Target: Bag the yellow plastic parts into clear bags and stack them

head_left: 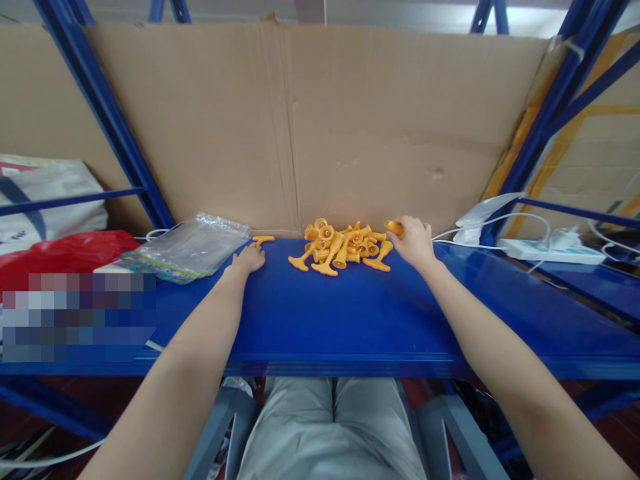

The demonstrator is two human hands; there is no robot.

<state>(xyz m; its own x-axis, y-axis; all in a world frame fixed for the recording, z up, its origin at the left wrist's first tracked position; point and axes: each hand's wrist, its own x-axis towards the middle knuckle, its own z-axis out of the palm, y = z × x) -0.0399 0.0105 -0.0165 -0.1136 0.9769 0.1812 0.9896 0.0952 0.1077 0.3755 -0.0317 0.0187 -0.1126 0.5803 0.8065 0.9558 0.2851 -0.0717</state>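
Observation:
My left hand [249,259] rests low over the blue shelf, its fingers bent around the stem of an orange T-shaped plastic handle [263,239]. The crossbar of that handle shows beyond the fingertips, while the rest is hidden under the hand. To the right, my right hand [414,240] grips another orange plastic handle [394,228], raised slightly, with its rounded end pointing left. Between the hands lies a heap of similar orange handles [345,247], several showing hollow round ends and others curved crossbars.
A clear plastic bag [195,247] lies left of my left hand, beside a red bag [65,257]. White power strip [553,251] and cables sit at the right. Cardboard [375,127] stands behind the blue shelf [340,320], with blue posts at both sides.

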